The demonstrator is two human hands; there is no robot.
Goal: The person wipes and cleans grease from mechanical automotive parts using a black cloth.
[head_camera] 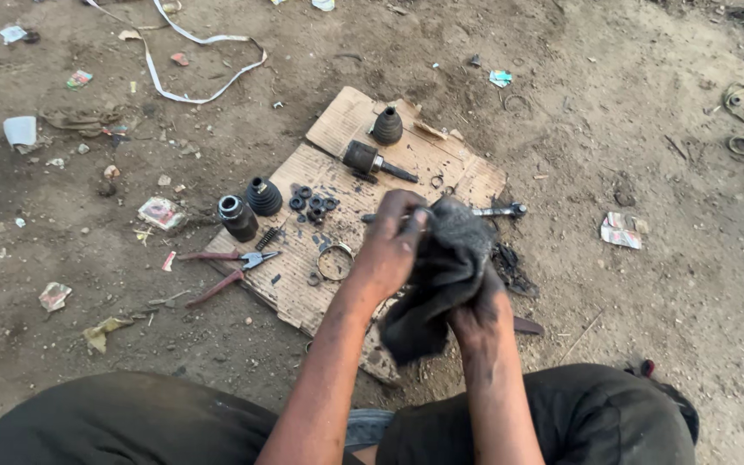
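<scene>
The rag (441,275) was dark grey, almost black. The left hand (389,250) and right hand (480,314) were smudged with dark grease. The cardboard sheet (337,129) was light brown with thin stripes and black stains. The rubber boots (263,196) were black with ridges. The pliers (226,267) had red handles. The ground (630,103) was dusty brown. A long strap (191,60) was white. The trousers (131,422) were dark.

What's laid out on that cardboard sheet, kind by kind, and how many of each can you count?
Ribbed rubber boots: 2
Metal joint pieces: 2
Red-handled pliers: 1
Metal ring clamp: 1
Wrench: 1
Small dark balls: cluster, too small to count
Total counted: 7
</scene>
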